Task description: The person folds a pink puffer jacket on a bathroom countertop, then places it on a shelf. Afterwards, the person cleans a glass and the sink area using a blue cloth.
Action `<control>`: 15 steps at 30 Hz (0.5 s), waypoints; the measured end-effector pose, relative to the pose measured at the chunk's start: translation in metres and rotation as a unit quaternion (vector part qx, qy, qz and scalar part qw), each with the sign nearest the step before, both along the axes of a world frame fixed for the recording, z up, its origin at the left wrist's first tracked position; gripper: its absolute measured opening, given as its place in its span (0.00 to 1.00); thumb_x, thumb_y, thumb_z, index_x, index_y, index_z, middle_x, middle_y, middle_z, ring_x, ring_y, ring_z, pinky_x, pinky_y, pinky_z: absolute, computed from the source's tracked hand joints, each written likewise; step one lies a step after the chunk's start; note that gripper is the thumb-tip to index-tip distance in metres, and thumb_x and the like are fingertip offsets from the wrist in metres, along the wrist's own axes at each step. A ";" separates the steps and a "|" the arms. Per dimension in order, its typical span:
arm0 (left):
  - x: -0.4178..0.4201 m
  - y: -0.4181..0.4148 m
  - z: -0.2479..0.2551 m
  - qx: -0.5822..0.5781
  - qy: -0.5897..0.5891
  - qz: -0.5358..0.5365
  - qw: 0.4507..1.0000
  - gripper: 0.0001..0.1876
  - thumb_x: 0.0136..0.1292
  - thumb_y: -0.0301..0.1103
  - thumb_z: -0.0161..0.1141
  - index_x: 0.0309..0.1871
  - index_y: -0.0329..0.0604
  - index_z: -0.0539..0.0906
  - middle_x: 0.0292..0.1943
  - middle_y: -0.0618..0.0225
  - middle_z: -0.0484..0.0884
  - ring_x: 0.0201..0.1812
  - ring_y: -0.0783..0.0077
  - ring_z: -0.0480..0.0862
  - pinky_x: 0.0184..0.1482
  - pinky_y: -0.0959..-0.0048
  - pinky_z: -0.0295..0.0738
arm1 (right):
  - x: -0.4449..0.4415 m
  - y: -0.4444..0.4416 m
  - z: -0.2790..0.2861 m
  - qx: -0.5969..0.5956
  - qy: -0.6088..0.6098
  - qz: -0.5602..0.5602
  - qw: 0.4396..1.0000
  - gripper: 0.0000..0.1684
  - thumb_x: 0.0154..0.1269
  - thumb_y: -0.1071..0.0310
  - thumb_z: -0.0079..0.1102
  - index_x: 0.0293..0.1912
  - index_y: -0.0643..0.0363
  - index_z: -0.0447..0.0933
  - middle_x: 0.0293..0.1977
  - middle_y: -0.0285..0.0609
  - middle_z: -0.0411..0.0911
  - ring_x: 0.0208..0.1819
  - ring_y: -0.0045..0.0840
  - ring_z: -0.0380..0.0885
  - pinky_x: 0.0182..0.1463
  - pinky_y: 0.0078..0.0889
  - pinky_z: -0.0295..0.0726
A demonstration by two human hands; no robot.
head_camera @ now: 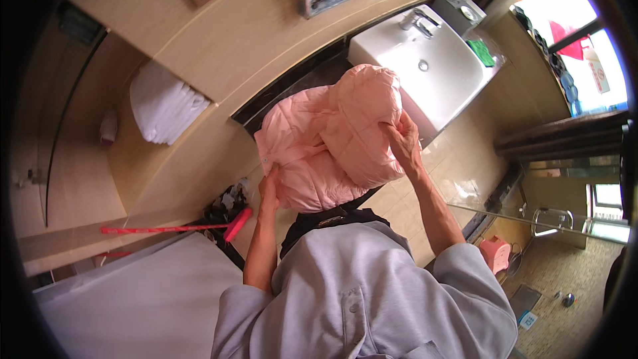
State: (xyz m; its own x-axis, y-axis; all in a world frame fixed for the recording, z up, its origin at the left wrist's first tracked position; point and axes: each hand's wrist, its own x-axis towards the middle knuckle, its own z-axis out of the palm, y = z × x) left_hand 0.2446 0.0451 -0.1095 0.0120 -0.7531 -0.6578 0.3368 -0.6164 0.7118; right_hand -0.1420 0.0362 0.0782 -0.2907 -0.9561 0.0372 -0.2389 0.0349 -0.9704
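A pink quilted puffer garment [319, 144], partly folded over itself, is spread before me, over a dark counter and close against the white washbasin. The fingers of my left hand [269, 187] grip its lower left edge, near a small snap button. On the other side my right hand [404, 139] pinches the puffy folded part at its right edge. Some of the fingers of both hands are hidden by the fabric.
The white washbasin [438, 80] with a chrome faucet [418, 21] stands beyond the garment, a green cloth [481, 53] at its right. Folded white towels [164, 104] sit in a wall niche. A red-handled broom [169, 229] lies left. A glass partition stands right.
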 end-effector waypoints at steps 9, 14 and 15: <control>-0.010 0.009 0.013 -0.069 -0.103 -0.035 0.992 0.26 0.69 0.43 0.68 0.62 0.34 0.81 0.48 0.66 0.87 0.47 0.75 0.84 0.54 0.76 0.78 | 0.051 -0.010 0.038 0.029 -0.251 -0.036 0.967 0.13 0.70 0.68 0.60 0.51 0.62 0.80 0.34 0.27 0.76 0.33 0.10 0.69 0.38 0.18 0.70; -0.054 0.010 0.115 -0.218 -0.124 -0.097 0.963 0.23 0.69 0.36 0.67 0.62 0.30 0.80 0.53 0.61 0.86 0.50 0.76 0.84 0.57 0.73 0.78 | 0.076 -0.008 0.063 0.060 -0.310 -0.046 0.948 0.06 0.70 0.69 0.58 0.45 0.59 0.78 0.28 0.28 0.73 0.28 0.12 0.70 0.28 0.13 0.68; -0.063 0.010 0.114 -0.236 -0.110 -0.102 0.960 0.25 0.68 0.37 0.68 0.63 0.30 0.79 0.53 0.59 0.87 0.52 0.74 0.84 0.56 0.72 0.78 | 0.080 -0.007 0.065 0.061 -0.313 -0.040 0.947 0.07 0.70 0.69 0.58 0.45 0.60 0.78 0.29 0.28 0.74 0.28 0.12 0.70 0.28 0.14 0.69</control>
State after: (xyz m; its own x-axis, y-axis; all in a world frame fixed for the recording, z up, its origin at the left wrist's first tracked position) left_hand 0.1817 0.0550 0.0041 -0.0687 -0.9679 -0.2418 0.0529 -0.2455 0.9679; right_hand -0.0625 0.0295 0.1427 -0.2916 -0.9160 -0.2756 0.3902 0.1492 -0.9086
